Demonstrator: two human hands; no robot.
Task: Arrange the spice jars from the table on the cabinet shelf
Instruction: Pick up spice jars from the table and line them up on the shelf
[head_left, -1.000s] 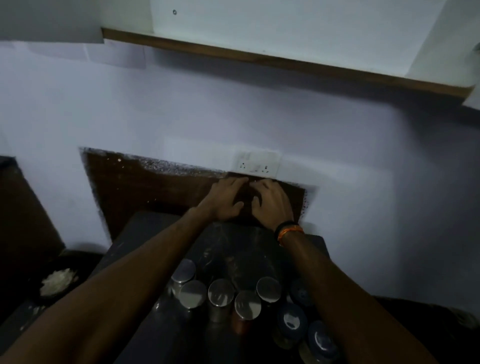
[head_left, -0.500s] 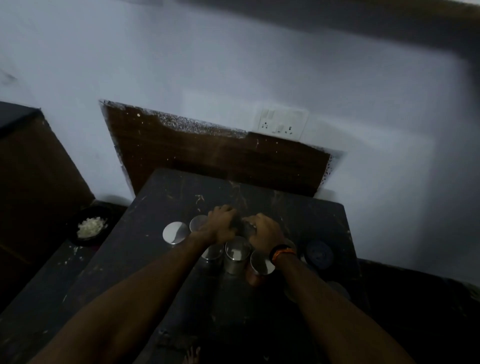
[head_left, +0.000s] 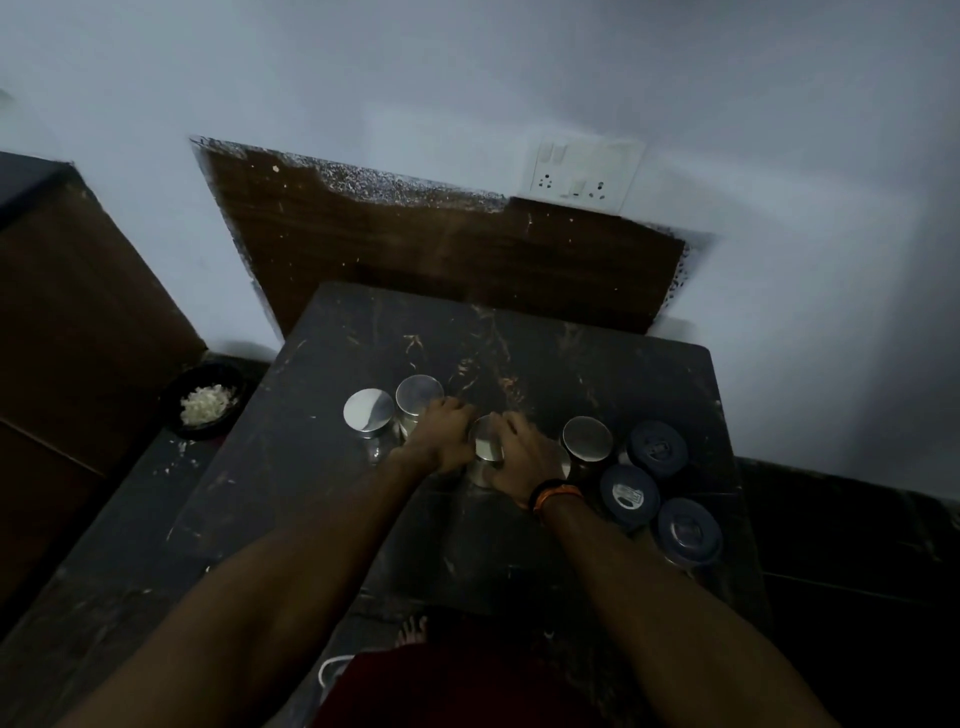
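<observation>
Spice jars stand in a loose row on a dark table (head_left: 311, 467). Two silver-lidded jars (head_left: 368, 410) (head_left: 418, 396) sit at the left, another silver-lidded jar (head_left: 587, 438) to the right, then three dark-lidded jars (head_left: 656, 448) (head_left: 629, 493) (head_left: 689, 531). My left hand (head_left: 441, 436) and my right hand (head_left: 524, 457) close around a middle silver-lidded jar (head_left: 484, 447) from both sides; it stands on the table. A jar under my right hand is mostly hidden. No cabinet shelf is in view.
A dark bowl of white bits (head_left: 205, 405) sits on a low ledge left of the table. A brown cabinet side (head_left: 67, 312) rises at the far left. A wall socket (head_left: 584, 174) and a brown panel (head_left: 441, 249) are behind the table.
The view has dropped from the shelf and wall to the table. Both hands came down from the wall panel onto the jars and now clasp the middle one.
</observation>
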